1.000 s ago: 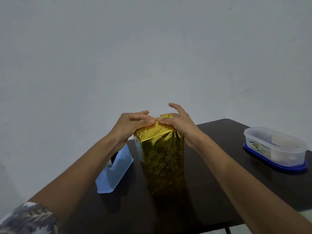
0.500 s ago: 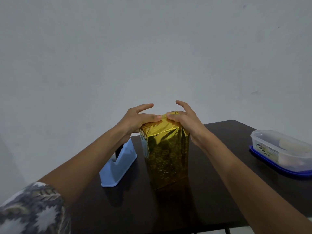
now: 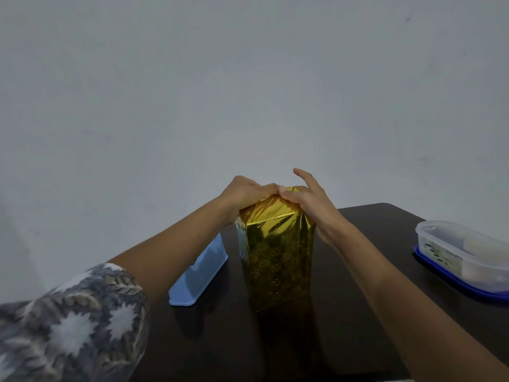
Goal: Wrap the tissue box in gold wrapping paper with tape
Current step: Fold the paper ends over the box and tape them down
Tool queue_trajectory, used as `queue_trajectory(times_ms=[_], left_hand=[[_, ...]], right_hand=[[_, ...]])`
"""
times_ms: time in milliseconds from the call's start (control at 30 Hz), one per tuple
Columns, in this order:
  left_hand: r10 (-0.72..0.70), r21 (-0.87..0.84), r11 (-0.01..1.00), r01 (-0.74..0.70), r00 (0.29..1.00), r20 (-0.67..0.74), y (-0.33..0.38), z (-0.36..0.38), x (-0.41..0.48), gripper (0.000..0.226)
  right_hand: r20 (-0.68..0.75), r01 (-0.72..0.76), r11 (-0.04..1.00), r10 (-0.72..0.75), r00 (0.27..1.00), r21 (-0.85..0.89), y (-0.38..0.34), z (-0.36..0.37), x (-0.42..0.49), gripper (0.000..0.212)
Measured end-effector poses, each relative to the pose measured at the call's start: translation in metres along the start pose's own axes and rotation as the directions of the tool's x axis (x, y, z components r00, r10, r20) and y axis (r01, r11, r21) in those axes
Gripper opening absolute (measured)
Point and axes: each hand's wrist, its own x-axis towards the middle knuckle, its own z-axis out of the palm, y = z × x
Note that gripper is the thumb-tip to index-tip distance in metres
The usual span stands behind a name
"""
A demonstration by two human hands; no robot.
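Both the left hand and the right hand are closed on the top of the tissue box, which is stood on end near the middle of the counter. Its visible sides are already sheathed in gold wrapping paper. The left hand is curled over the upper fold. The right hand is pinched on it from the other side, thumb pressed into the foil and forefinger lifted clear. The end flaps are judged to be gathered and creased flat so that they can be taped. The upright stance presents the unfinished end to the hands. A blue tape dispenser is placed just beside the box, toward the counter's left edge, within easy reach for that step. A clear plastic container is set by the right edge, well apart.
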Motion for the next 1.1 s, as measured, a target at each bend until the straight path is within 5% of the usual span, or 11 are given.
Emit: queue_trajectory(times_ms=[133,267,533,733,933,1100], left_hand=[[-0.125,-0.176,0.974,0.144,0.986,0.11,-0.004,-0.012,0.002,0.059],[0.006,-0.251,0.967,0.047,0.978,0.209,-0.018,-0.023,0.002,0.044],[-0.001,-0.078,0.997,-0.001,1.0,-0.026,-0.012,-0.002,0.004,0.041],[-0.102,-0.299,0.944,0.138,0.986,0.133,-0.019,-0.016,0.006,0.047],[-0.158,-0.243,0.957,0.157,0.987,0.014,-0.015,-0.01,0.009,0.015],[-0.146,-0.279,0.946,0.164,0.986,0.087,-0.014,-0.013,0.012,0.019]], right_hand=[[-0.019,-0.017,0.999,0.018,1.0,0.05,0.0,0.001,-0.002,0.065],[-0.038,-0.028,0.997,0.031,0.999,0.073,0.0,0.004,0.002,0.063],[-0.034,-0.021,0.999,0.022,0.999,0.027,-0.001,0.003,-0.001,0.064],[-0.069,-0.039,0.998,0.043,0.997,0.051,-0.001,0.008,0.002,0.063],[-0.077,-0.052,0.997,0.056,0.995,0.05,-0.002,0.006,0.002,0.063],[-0.086,-0.05,0.997,0.054,0.995,0.052,0.001,0.008,0.005,0.064]])
